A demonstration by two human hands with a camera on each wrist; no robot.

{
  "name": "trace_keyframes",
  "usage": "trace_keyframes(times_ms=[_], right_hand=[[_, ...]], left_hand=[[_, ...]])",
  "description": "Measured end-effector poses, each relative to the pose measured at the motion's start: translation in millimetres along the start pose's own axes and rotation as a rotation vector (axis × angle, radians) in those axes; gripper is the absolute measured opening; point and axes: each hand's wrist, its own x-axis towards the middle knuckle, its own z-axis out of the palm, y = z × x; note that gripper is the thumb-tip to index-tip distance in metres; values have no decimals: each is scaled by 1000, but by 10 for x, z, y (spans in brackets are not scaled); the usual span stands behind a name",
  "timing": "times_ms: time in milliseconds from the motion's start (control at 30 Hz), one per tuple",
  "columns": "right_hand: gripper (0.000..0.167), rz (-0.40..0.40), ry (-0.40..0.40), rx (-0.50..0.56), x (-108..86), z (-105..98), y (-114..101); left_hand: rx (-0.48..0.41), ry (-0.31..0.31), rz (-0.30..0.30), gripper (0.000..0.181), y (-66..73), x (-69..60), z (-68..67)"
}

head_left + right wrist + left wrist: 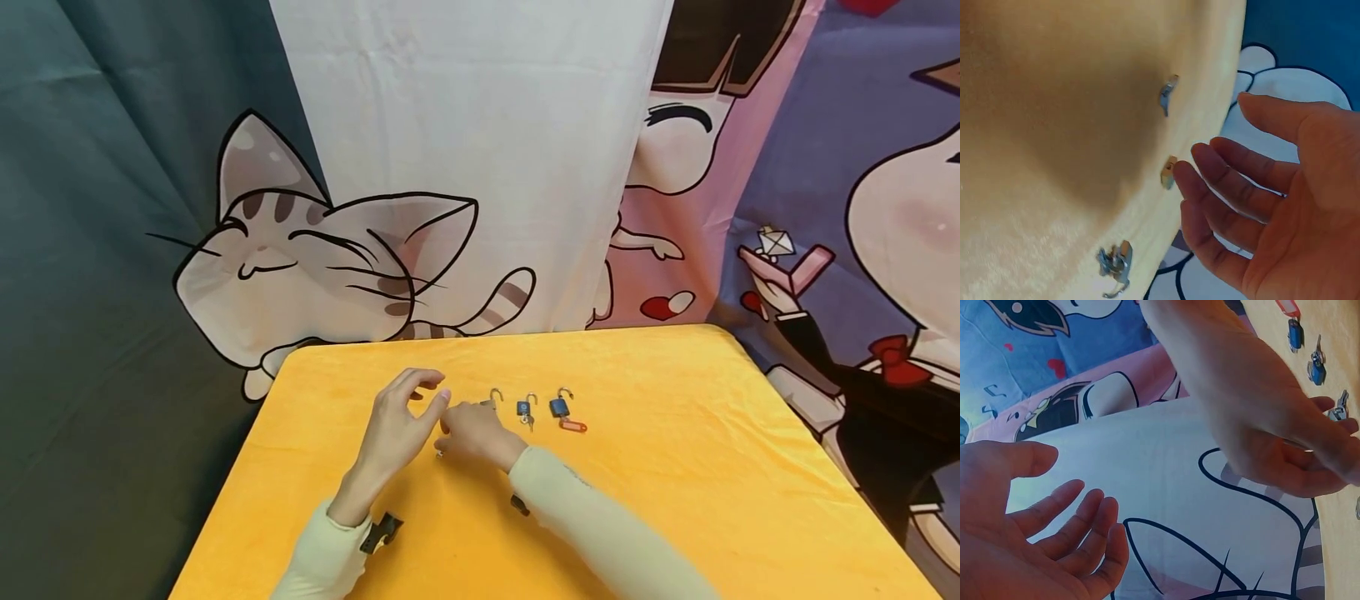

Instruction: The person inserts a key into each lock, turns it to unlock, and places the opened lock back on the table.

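Note:
My left hand [401,423] is raised over the table's left-centre, fingers loosely bent and apart; in the left wrist view the palm holds nothing. Crossing in front of the padlocks, my right hand [480,433] hovers with relaxed fingers, also free of any object in the right wrist view. Its fingertips are nearest a small brass padlock [1169,173]. A silver key [1167,95] lies beyond that, and a padlock with keys [1117,265] lies below. To the right stand out a blue padlock [523,408] with a key and another blue padlock [559,407] with a red tag [573,426], both shackles open.
A yellow cloth covers the table [675,467]. Behind its far edge hangs a curtain [480,100] printed with a cartoon cat and figures. Part of one more padlock [495,395] shows past the right hand.

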Motion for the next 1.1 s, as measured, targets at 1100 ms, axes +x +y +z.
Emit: trace_keyframes(times_ms=[1100], right_hand=[[18,88,-123,-119,187,245,-67]], left_hand=[[2,4,-6,17,-29,5,19]])
